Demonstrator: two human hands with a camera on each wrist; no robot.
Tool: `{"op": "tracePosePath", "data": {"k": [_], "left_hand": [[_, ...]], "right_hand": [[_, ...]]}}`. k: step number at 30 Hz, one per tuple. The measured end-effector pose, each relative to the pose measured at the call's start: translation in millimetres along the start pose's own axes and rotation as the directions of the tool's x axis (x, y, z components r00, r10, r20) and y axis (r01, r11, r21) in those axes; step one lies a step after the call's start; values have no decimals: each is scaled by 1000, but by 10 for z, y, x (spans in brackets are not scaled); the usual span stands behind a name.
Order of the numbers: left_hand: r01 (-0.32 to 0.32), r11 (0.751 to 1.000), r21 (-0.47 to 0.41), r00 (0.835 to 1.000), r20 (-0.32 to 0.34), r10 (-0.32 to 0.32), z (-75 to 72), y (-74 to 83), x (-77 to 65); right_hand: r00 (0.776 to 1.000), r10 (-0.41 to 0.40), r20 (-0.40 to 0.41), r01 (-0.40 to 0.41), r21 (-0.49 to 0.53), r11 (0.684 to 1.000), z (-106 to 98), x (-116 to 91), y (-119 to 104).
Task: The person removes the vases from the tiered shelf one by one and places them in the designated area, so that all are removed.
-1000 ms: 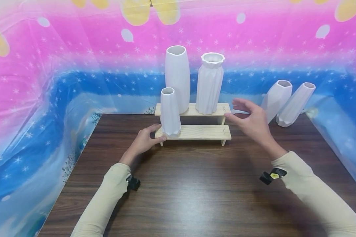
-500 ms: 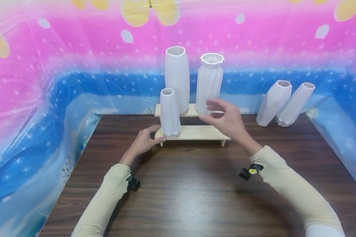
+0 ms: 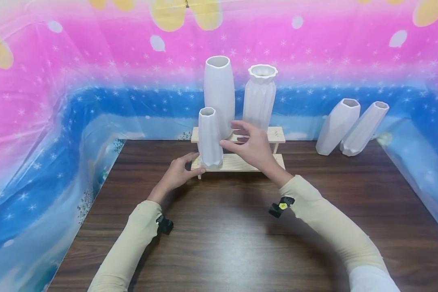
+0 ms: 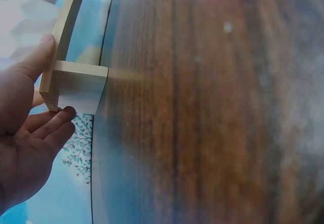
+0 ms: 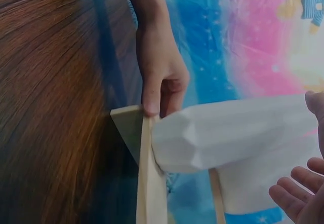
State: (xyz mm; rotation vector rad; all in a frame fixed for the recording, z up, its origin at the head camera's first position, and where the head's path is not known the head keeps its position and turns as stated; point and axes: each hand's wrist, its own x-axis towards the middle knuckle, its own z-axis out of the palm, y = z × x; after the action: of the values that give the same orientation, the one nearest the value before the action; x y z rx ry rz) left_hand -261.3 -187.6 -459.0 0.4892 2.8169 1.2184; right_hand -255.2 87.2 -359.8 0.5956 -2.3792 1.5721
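Note:
My left hand pinches the left end of the lower step of a two-step wooden stand, thumb along the front edge. In the left wrist view, its curled fingers lie by the stand's end leg. A small white faceted vase stands upright on that step, just right of the left hand. Beside this vase hovers my right hand, thumb and fingers spread and nothing between them. In the right wrist view, the thumb is near the vase's upper end; whether it touches cannot be told.
On the upper step stand a tall smooth white vase and a ruffled-rim white vase. Two leaning-shaped white vases stand at the back right of the brown wooden table. A patterned cloth hangs behind.
My right hand has moved left from near the right-hand vases, across the front of the stand, to beside the small vase. The left hand has stayed at the stand's left end.

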Motion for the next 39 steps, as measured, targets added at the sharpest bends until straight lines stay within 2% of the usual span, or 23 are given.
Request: {"op": "tracePosePath", "data": {"k": [9,19,29,39], "left_hand": [[-7,1000,4,1000,0,7,2,-6,10],[-6,1000,5,1000,6,6,-1,-4,15],[-3,1000,8,1000,6,3,1,10,8],[7,1000,-4,1000,11,-7,-1,6,4]], "right_hand": [[1000,11,15,-11,32,999,243,74,35],[1000,11,11,-10,-11,1000,402,118,33],[1000,5,-23,-7,-76,997,482,126,6],[1000,18,-20,-21,-107,994,498,112,-8]]}}
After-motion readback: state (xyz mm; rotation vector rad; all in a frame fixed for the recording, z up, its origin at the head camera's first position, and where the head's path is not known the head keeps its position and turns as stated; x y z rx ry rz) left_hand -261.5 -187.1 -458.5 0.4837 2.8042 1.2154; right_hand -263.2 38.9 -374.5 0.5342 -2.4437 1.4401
